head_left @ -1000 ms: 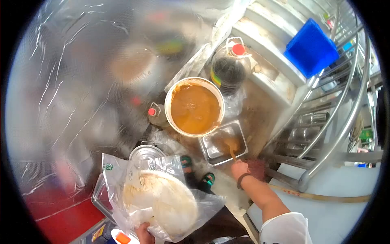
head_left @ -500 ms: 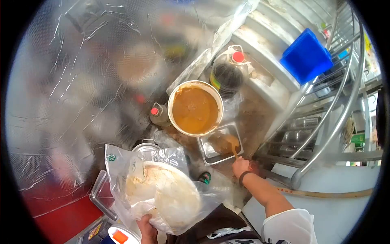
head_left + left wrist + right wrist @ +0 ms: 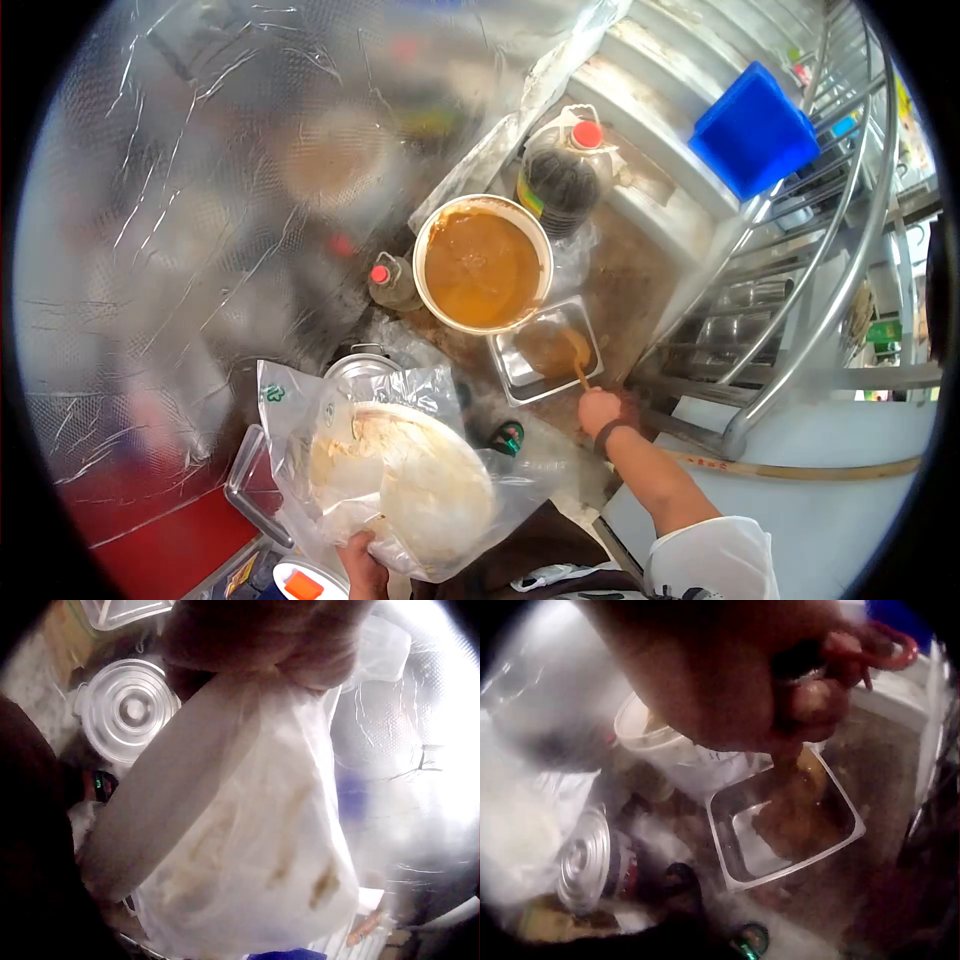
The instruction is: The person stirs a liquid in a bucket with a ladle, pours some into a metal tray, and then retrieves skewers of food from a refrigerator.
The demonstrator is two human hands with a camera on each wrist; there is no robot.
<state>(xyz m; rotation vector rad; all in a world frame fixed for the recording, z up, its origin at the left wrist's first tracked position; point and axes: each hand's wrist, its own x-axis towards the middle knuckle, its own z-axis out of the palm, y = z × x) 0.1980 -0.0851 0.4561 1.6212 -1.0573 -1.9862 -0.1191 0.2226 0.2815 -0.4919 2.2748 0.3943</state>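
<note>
Plainly, the clear plastic bag is largest, with a stained white disc inside; our left hand grips its near edge, fingers curled. Farther out, the white bucket holds brown paste. Just beside it, the steel pan lies ahead of our right hand, the nearer one, and contains some brown paste too. Our right fingers wrap the scoop, its long axis running forward into the pan.

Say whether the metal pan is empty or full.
Neither: the metal pan holds some brown mixture, with bare bottom showing beside it.
</note>
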